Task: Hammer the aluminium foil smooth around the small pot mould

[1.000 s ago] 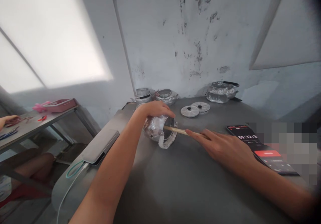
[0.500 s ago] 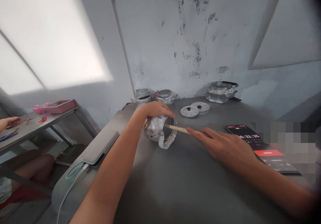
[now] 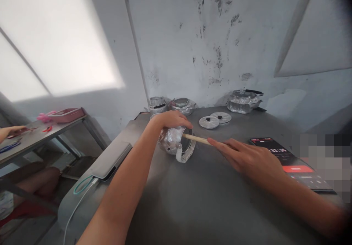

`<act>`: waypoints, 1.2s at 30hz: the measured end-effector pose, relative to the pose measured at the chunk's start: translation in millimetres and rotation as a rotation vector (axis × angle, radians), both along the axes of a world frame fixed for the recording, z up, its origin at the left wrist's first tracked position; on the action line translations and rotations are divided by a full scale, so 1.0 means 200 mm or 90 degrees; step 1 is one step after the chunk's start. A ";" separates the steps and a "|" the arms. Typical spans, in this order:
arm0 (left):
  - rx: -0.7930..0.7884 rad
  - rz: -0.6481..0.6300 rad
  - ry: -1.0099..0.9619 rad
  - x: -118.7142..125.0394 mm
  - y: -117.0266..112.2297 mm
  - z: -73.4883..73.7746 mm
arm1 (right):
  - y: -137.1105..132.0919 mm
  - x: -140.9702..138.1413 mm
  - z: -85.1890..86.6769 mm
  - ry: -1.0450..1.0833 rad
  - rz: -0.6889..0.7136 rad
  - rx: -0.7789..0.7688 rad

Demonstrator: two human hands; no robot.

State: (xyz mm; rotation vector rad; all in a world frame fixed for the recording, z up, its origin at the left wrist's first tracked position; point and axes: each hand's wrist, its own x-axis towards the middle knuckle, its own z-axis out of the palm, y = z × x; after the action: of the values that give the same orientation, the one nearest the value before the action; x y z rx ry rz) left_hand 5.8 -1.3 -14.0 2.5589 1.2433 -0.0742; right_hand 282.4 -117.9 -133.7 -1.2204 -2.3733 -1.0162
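Note:
A dented silvery metal kettle (image 3: 169, 142) lies tipped on its side, its mouth facing right and its pale handle (image 3: 184, 158) hanging toward me. My left hand (image 3: 172, 119) is wrapped over the upper side of the kettle near its rim. Between the fingers of my right hand (image 3: 242, 155) is a light wooden stick (image 3: 200, 140). Its far end goes into the kettle's mouth, where the tip is hidden.
Several dented pots and kettles (image 3: 183, 106) stand along the wall, with another kettle (image 3: 243, 102) at the back right. Two round lids (image 3: 209, 122) overlap. A power bank (image 3: 112, 160) with a cable lies left, a phone (image 3: 291, 164) right. A co-worker's hand (image 3: 13, 130) shows at the left table.
The stick has drawn back slightly to the right with my right hand. My left hand keeps its hold on the kettle. The whole view has shifted a little.

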 end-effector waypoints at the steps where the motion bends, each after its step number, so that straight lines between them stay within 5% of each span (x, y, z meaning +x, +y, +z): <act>1: 0.002 0.002 0.003 0.00 0.00 0.00 | 0.00 0.00 0.00 0.001 0.002 0.000; 8: -0.007 0.024 -0.004 0.00 -0.02 0.01 | 0.02 0.01 0.01 -0.063 -0.005 -0.036; 14: -0.009 0.006 -0.019 0.00 -0.01 0.01 | 0.03 0.02 -0.01 0.049 0.016 0.034; 21: -0.007 0.009 -0.008 0.00 -0.02 0.01 | 0.02 0.02 0.03 -0.008 0.009 -0.071; 28: -0.008 0.009 -0.017 0.00 0.00 0.00 | 0.03 0.03 0.02 0.044 0.040 0.004; 36: -0.012 0.016 -0.022 0.00 -0.01 0.01 | 0.02 0.04 0.06 -0.015 0.037 -0.065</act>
State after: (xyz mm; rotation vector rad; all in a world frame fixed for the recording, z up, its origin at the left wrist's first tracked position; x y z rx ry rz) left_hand 5.8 -2.4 -12.9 2.5174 1.2572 -0.0361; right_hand 289.6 -114.1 -122.1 -1.1728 -2.4906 -0.9074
